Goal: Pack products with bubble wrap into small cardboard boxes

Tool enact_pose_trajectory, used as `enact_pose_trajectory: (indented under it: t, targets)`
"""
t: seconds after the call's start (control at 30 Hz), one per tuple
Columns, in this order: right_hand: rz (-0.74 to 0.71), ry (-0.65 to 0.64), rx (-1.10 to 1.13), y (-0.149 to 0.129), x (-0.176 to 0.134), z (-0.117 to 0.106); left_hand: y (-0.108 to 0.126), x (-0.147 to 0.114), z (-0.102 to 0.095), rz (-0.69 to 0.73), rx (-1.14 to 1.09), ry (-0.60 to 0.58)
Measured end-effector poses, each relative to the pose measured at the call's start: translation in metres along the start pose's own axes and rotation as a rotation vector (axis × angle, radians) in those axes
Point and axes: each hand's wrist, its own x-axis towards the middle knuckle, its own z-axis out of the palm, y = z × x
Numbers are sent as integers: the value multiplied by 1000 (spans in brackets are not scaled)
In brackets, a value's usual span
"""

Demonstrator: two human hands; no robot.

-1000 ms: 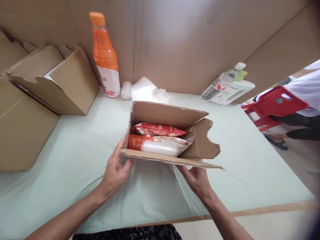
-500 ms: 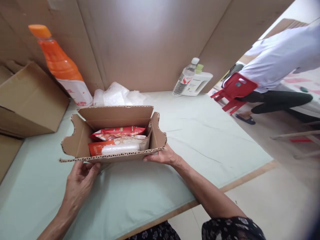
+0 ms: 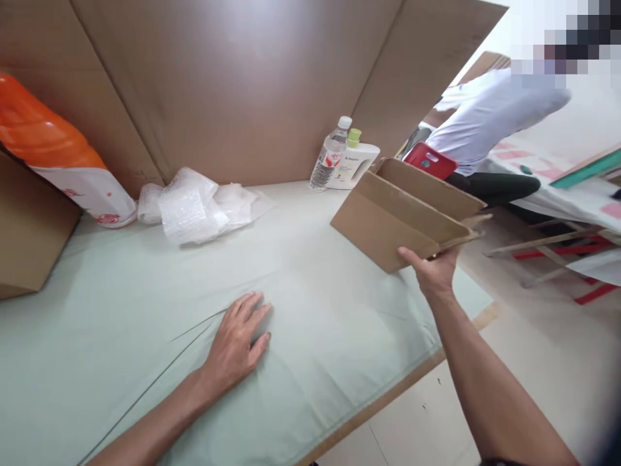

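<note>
At the right end of the table, my right hand [image 3: 438, 273] grips the near right corner of an open-topped cardboard box [image 3: 378, 223], its thumb on the front wall. The box is turned at an angle, and its contents are hidden from here. My left hand [image 3: 239, 338] lies flat on the pale green tablecloth [image 3: 301, 291], fingers spread, holding nothing. A fold in the cloth runs from under that hand toward the lower left. Crumpled bubble wrap [image 3: 194, 207] rests further back, beyond the left hand.
An orange bottle with a white label [image 3: 63, 149] stands at the left beside another cardboard box [image 3: 33, 226]. Behind the held box are a clear water bottle [image 3: 330, 158] and a white jug [image 3: 356, 165]. Cardboard panels [image 3: 242, 90] wall the back. A person in white [image 3: 490, 123] sits on a red chair [image 3: 429, 160].
The box has moved from the table's left-middle to its right end, turned, in my right hand. My left hand has let go of it and now lies on the cloth. The view has shifted right.
</note>
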Motion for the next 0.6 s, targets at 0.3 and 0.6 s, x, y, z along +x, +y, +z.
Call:
enact_pose_trajectory:
  t: [0.3, 0.6]
  targets:
    - [241, 228, 20, 69, 95, 20, 6, 1, -2, 42, 80, 33]
    - [274, 226, -229, 75, 110, 30, 8, 1, -2, 75, 114, 47]
